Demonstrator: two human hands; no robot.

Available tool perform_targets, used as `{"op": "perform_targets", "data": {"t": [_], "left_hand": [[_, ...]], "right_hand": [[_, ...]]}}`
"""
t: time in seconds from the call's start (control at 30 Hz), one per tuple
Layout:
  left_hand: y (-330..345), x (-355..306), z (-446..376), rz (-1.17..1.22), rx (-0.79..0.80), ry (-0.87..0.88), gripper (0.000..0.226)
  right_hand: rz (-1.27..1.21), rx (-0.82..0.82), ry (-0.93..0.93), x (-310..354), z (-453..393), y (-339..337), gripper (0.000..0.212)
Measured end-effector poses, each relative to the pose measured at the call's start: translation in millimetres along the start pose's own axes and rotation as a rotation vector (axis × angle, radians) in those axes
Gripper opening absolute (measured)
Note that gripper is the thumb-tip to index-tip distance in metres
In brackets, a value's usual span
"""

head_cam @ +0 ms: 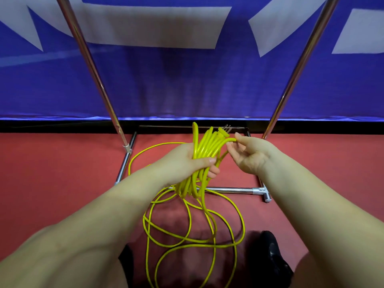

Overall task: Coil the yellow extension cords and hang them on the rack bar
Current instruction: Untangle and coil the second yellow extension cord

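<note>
My left hand [187,161] grips a bundle of several loops of yellow extension cord [204,146], thumb across the strands. The plug end with metal prongs [225,129] sticks up from the top of the bundle. My right hand [249,154] is just right of the bundle and pinches one yellow loop at its fingertips. The rest of the cord [191,231] hangs down and lies in loose loops on the red floor. The metal rack shows two slanted uprights [91,65] [301,65] and a base frame [232,190]; its top bar is out of view.
A blue and white banner [187,80] hangs behind the rack. My black shoes [272,258] stand on the red floor beside the loose cord loops. The rack's base tubes [124,163] run along the floor left and right of my hands.
</note>
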State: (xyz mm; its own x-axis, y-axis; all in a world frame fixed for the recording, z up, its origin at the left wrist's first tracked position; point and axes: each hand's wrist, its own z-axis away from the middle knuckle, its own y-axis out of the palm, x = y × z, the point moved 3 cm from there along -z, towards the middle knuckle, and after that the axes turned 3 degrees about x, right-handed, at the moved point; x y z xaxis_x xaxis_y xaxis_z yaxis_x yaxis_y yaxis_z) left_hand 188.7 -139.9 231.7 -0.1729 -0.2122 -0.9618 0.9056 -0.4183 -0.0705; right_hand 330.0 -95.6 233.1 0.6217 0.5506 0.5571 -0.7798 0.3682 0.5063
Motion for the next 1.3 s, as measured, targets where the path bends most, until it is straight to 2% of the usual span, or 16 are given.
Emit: {"op": "perform_targets", "data": {"t": [0.07,0.1,0.23,0.33,0.43,0.6,0.7,0.8,0.93,1.0,1.07,1.23,1.3], "left_hand": [[-2,0,0,0.05,-0.025,-0.012,0.007],[-4,0,-1,0.113,-0.061,-0.016,0.008],[-19,1,-4,0.441,-0.253,-0.027,0.01],[-33,-1,-4,0.578,-0.362,-0.02,0.011],[-42,-3,-2,0.638,-0.414,-0.01,0.014],[-54,-2,0,0.697,-0.488,0.011,0.015],[-58,-1,1,0.731,-0.511,0.018,0.016],[-62,1,2,0.768,-0.533,0.03,0.019],[-69,4,1,0.826,-0.561,0.045,0.02],[-67,6,1,0.737,-0.554,0.001,0.018],[-65,6,0,0.638,-0.53,-0.041,0.019],[-58,4,-1,0.598,-0.357,-0.078,0.022],[-54,3,-1,0.588,-0.292,-0.079,0.022]], "right_hand": [[0.057,0.055,-0.027,1,-2,3,0.026],[0.176,0.091,-0.055,0,-3,5,0.028],[1.087,0.202,-0.312,-12,0,11,0.042],[1.57,0.355,-0.515,-28,2,13,0.048],[1.666,0.541,-0.482,-40,1,11,0.023],[1.839,0.616,-0.453,-50,2,6,0.017],[1.837,0.643,-0.448,-56,4,3,0.015],[1.825,0.614,-0.543,-52,3,3,0.013],[1.445,0.452,-0.72,-30,4,7,0.018],[1.17,0.374,-0.665,-18,7,10,0.018],[0.973,0.318,-0.52,-10,11,10,0.014],[0.952,0.278,-0.29,-1,13,6,0.006],[0.949,0.287,-0.214,-1,12,6,0.01]]}}
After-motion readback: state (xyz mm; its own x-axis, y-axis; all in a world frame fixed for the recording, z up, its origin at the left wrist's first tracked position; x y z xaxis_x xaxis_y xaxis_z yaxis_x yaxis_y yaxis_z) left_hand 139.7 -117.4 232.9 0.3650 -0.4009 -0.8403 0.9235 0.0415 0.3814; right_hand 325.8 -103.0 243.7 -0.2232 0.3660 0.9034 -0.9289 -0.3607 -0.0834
